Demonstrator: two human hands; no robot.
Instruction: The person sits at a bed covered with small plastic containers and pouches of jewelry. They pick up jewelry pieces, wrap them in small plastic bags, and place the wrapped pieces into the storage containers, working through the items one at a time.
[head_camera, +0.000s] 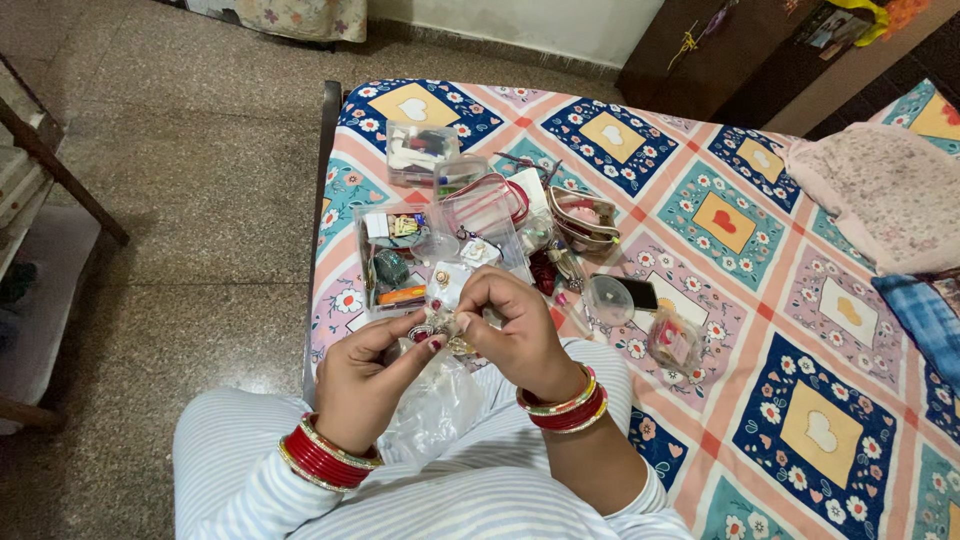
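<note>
My left hand (365, 375) and my right hand (515, 325) meet in front of me over my lap, both pinching a small piece of gold-coloured jewellery (448, 335). A clear plastic bag (435, 405) hangs below the hands and rests on my striped clothing. Both wrists carry red and gold bangles. Just beyond the hands, a clear plastic organiser box (400, 262) with small items in its compartments sits on the patterned bedsheet (720, 300).
More small clear boxes (420, 152), a transparent pouch (485, 205), a small zip purse (585, 218), a dark phone (635, 292) and a round clear lid (610, 300) lie on the bed. Folded cloth (885, 195) sits far right. Speckled floor (180, 200) lies to the left.
</note>
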